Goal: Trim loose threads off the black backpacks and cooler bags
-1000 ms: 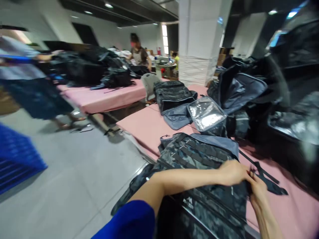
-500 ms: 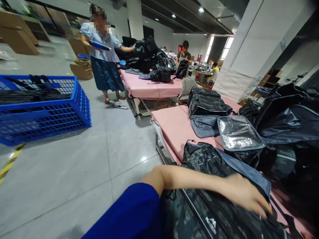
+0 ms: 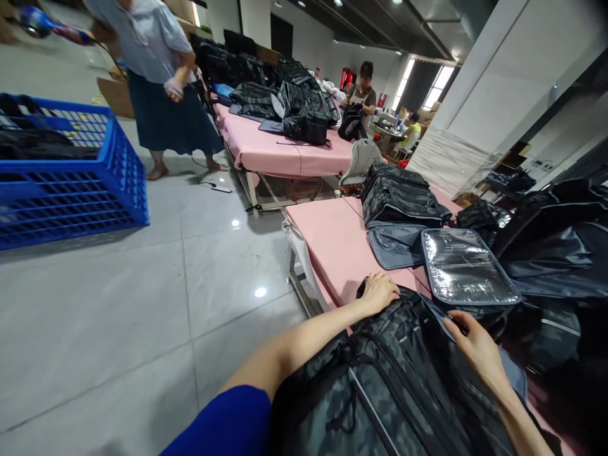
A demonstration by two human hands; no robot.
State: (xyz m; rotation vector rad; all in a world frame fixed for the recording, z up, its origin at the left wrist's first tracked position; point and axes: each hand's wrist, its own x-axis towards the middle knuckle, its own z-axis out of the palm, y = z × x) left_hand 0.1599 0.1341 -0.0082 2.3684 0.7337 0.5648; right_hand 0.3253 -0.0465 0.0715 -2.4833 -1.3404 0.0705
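Observation:
A dark camouflage backpack point(image 3: 380, 380) lies in front of me over the near edge of a pink-covered table point(image 3: 327, 237). My left hand point(image 3: 380, 293) grips its far end, with the fingers curled over the fabric and their tips partly hidden. On the bag's right side, my right hand point(image 3: 472, 342) pinches the edge of the grey-lined flap point(image 3: 439, 320) between thumb and fingers. Whether a zipper pull is in that pinch is too small to tell.
Beyond lie another camouflage bag point(image 3: 401, 196) and a silver-lined lid point(image 3: 470, 266). Dark bags point(image 3: 551, 253) are heaped at right. A blue crate point(image 3: 123, 171) stands on the floor at left, near a person point(image 3: 166, 95) holding a blue blower-like tool point(image 3: 38, 22). A white pillar point(image 3: 479, 107) rises behind.
My left hand has moved from the bag's right side to its far end. My right hand has come into view at the flap. The person with the blue tool has moved left in view.

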